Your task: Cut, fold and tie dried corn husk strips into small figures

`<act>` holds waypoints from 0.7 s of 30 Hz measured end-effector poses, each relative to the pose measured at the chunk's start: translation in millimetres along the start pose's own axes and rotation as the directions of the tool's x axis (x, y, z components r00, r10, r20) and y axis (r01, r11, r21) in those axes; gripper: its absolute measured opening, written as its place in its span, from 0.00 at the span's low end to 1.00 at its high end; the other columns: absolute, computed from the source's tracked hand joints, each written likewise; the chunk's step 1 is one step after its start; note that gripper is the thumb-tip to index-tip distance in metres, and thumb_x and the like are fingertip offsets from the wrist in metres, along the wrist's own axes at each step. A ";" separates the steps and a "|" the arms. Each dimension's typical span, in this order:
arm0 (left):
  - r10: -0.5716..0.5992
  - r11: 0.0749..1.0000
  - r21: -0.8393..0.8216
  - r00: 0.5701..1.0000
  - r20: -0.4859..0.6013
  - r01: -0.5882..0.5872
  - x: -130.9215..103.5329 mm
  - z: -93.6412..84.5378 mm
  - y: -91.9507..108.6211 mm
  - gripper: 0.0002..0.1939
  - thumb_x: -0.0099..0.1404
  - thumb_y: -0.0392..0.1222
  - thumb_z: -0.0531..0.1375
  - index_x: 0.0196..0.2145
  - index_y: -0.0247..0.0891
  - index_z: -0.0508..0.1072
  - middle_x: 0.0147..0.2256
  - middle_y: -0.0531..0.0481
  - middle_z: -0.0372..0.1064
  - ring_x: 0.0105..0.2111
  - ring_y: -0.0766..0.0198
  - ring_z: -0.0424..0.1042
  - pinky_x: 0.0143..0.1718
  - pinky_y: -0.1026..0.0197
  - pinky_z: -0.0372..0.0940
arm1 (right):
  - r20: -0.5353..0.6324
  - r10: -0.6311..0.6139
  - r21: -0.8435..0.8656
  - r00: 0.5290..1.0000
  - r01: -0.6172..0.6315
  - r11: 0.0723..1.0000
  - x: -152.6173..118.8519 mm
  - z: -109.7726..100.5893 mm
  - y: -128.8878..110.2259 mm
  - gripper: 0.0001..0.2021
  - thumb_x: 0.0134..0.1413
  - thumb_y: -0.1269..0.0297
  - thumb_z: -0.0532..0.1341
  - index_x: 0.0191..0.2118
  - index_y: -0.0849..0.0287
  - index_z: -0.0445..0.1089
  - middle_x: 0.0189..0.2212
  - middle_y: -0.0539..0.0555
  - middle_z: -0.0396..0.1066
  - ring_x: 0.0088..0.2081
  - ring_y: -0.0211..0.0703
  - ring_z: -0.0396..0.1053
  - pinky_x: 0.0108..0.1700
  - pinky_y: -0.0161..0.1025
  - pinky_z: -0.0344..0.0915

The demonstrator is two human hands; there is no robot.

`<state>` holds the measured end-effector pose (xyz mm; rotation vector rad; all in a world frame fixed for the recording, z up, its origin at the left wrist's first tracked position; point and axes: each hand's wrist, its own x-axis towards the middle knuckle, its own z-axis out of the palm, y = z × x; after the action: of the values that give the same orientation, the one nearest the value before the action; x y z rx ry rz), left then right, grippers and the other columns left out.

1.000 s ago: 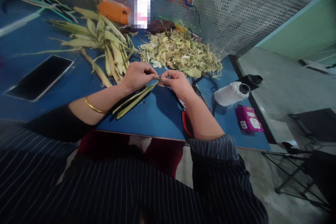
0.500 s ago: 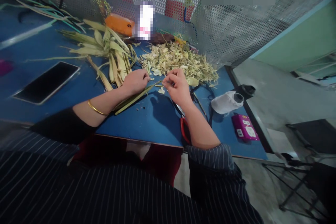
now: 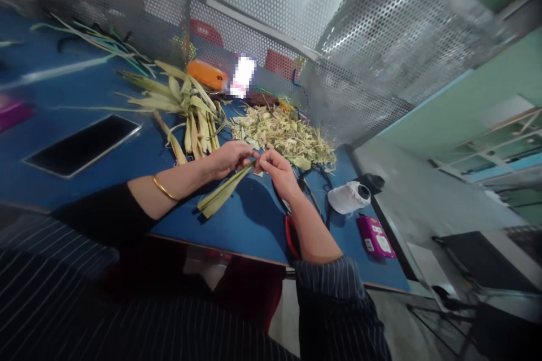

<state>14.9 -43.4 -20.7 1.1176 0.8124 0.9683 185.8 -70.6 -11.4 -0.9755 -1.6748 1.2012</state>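
My left hand [image 3: 232,159], with a gold bangle on the wrist, and my right hand [image 3: 274,168] meet above the blue table. Between them is the narrow end of a long green-yellow corn husk [image 3: 222,194]; its wider end slants down towards the table's near edge. The right thumb and fingers pinch that tip. Bent left fingers close around the same end, partly hiding it. Just left of the hands lies a bundle of corn husks [image 3: 201,130]. Behind them is a heap of shredded pale husk scraps [image 3: 279,132].
A dark-screened phone [image 3: 84,145] lies at left. Red-handled scissors [image 3: 291,237] rest under the right forearm. To the right are a white roll [image 3: 349,197] and a purple tissue pack [image 3: 376,237]. A perforated metal screen [image 3: 271,5] and an orange packet [image 3: 206,75] stand behind.
My hands have come together at the husk's narrow end. The husk's wide end has swung out from under my left forearm. The view has tilted up.
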 end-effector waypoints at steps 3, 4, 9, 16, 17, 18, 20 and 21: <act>0.040 0.999 0.029 0.999 0.010 -0.041 -1.7 2.1 -0.7 0.08 0.59 0.36 0.57 0.23 0.36 0.69 0.17 0.53 0.58 0.18 0.71 0.54 0.20 0.65 0.48 | 0.005 0.008 -0.035 1.000 -0.008 0.999 -0.9 0.8 -2.0 0.10 0.52 0.56 0.61 0.28 0.56 0.63 0.24 0.47 0.68 0.30 0.38 0.66 0.41 0.40 0.62; 0.062 0.996 0.059 0.998 0.011 -0.063 -2.0 2.5 -0.7 0.09 0.60 0.36 0.57 0.22 0.36 0.67 0.17 0.54 0.58 0.18 0.72 0.54 0.20 0.65 0.49 | 0.008 0.008 -0.050 1.000 -0.007 0.999 -1.1 1.2 -2.4 0.10 0.52 0.57 0.61 0.27 0.56 0.63 0.24 0.47 0.68 0.31 0.38 0.66 0.41 0.40 0.62; 0.172 0.944 0.289 0.985 -0.018 -0.160 2.6 -1.0 -3.0 0.11 0.62 0.37 0.55 0.22 0.38 0.61 0.17 0.57 0.56 0.16 0.72 0.52 0.20 0.65 0.48 | 0.026 -0.006 -0.212 1.000 0.011 0.977 -1.6 2.0 0.1 0.08 0.53 0.61 0.59 0.26 0.55 0.61 0.24 0.47 0.67 0.31 0.39 0.65 0.41 0.40 0.61; 0.204 0.886 0.438 0.976 -0.071 -0.153 8.9 -7.1 -9.5 0.10 0.61 0.38 0.54 0.22 0.39 0.61 0.15 0.58 0.54 0.17 0.69 0.53 0.22 0.64 0.50 | 0.027 -0.006 -0.280 1.000 0.013 0.960 -1.1 4.4 9.7 0.07 0.56 0.63 0.56 0.28 0.56 0.62 0.25 0.47 0.68 0.30 0.39 0.65 0.40 0.40 0.60; 0.214 0.879 0.450 0.974 -0.079 -0.157 9.0 -7.1 -9.5 0.11 0.60 0.39 0.55 0.21 0.39 0.61 0.16 0.58 0.55 0.18 0.69 0.54 0.22 0.64 0.51 | 0.021 -0.005 -0.271 1.000 0.011 0.963 -0.9 4.8 10.1 0.07 0.56 0.63 0.57 0.28 0.56 0.62 0.25 0.47 0.68 0.30 0.39 0.64 0.40 0.40 0.60; 0.224 0.873 0.460 0.971 -0.089 -0.159 9.0 -7.2 -9.4 0.11 0.60 0.39 0.55 0.21 0.39 0.61 0.16 0.58 0.56 0.18 0.69 0.55 0.23 0.64 0.52 | 0.018 -0.003 -0.255 1.000 0.007 0.967 -0.6 5.0 10.1 0.07 0.55 0.62 0.57 0.28 0.56 0.62 0.24 0.47 0.68 0.30 0.39 0.64 0.40 0.40 0.60; 0.238 0.866 0.475 0.965 -0.111 -0.159 8.8 -7.6 -9.2 0.11 0.60 0.40 0.55 0.21 0.39 0.61 0.17 0.57 0.57 0.19 0.68 0.56 0.24 0.65 0.53 | 0.026 0.007 -0.201 1.000 -0.001 0.980 -0.3 5.3 9.1 0.08 0.54 0.61 0.58 0.28 0.56 0.63 0.24 0.47 0.67 0.29 0.38 0.64 0.39 0.39 0.60; 0.242 0.864 0.479 0.963 -0.118 -0.159 8.5 -7.8 -9.3 0.11 0.61 0.41 0.55 0.21 0.39 0.62 0.16 0.57 0.57 0.19 0.68 0.56 0.24 0.65 0.54 | 0.033 0.012 -0.170 0.999 -0.006 0.985 -0.2 5.3 8.1 0.08 0.54 0.60 0.59 0.28 0.56 0.63 0.24 0.47 0.67 0.29 0.38 0.64 0.39 0.39 0.60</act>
<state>13.0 -34.1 -32.0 1.5737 1.1279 1.0874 182.0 -70.6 -20.3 -1.0717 -1.8249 1.0998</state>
